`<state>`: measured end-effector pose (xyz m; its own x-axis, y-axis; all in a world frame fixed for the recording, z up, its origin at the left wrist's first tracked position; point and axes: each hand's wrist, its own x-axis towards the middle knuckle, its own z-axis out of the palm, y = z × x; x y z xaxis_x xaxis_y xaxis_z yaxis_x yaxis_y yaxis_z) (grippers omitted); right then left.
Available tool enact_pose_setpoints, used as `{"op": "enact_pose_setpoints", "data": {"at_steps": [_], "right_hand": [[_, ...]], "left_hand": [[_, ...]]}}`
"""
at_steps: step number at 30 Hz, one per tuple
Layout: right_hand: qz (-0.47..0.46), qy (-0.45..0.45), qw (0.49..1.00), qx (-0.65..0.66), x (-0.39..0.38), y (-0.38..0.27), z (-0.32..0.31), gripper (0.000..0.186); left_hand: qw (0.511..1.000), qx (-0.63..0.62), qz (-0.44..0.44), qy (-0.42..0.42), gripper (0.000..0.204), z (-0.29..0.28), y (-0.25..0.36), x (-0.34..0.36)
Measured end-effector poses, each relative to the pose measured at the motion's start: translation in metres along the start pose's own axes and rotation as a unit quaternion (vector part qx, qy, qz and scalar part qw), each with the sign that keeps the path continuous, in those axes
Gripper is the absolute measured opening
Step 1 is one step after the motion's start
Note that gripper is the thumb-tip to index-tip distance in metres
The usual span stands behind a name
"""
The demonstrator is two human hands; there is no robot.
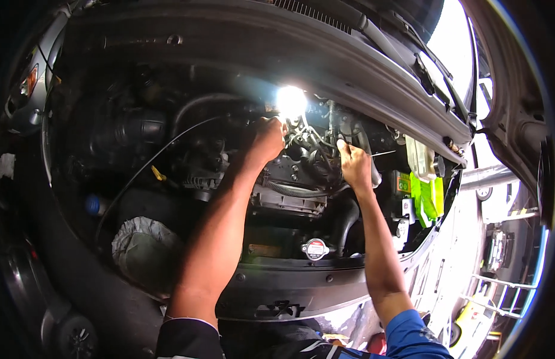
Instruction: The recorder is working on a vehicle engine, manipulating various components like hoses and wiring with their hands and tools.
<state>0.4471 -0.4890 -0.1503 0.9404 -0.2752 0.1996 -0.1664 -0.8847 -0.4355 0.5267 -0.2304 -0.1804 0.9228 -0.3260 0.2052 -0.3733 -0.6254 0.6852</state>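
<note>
Both arms reach over the front of a car into its open engine bay. My left hand (269, 140) is closed beside a glaring work light (291, 102); glare hides what its fingers hold. To the right, my right hand (355, 165) is closed with the thumb pointing up, and a thin metal rod (383, 154) sticks out from its right side. Between the hands lie hoses and wiring (313, 140) on the dark engine (283, 170). A ribbed black conduit (289, 191) runs below them.
A radiator cap (315, 249) sits near the front crossmember (289, 281). At right are a whitish reservoir (418, 157), a battery (403, 182) and a yellow-green cloth (432, 197). A yellow loop handle (158, 173), a thin curved rod (152, 149) and bunched grey cloth (143, 242) are at left.
</note>
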Motion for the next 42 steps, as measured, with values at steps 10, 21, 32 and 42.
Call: {"op": "enact_pose_setpoints", "data": {"at_steps": [10, 21, 32, 42], "right_hand": [[-0.297, -0.042, 0.951, -0.068, 0.106, 0.028, -0.003, 0.036], [0.017, -0.003, 1.000, 0.003, 0.005, 0.010, -0.007, 0.051], [-0.074, -0.068, 0.994, -0.052, 0.088, 0.019, 0.014, 0.046], [-0.019, -0.025, 0.999, -0.033, 0.024, 0.016, 0.003, 0.045]], "left_hand": [[0.999, 0.025, -0.007, -0.032, 0.015, 0.011, 0.021, 0.011], [0.996, -0.007, -0.041, -0.077, 0.009, -0.001, 0.022, -0.002], [0.998, 0.006, 0.007, -0.059, 0.013, -0.002, 0.022, 0.003], [0.996, 0.060, -0.008, -0.064, 0.009, 0.014, 0.004, -0.002]]}}
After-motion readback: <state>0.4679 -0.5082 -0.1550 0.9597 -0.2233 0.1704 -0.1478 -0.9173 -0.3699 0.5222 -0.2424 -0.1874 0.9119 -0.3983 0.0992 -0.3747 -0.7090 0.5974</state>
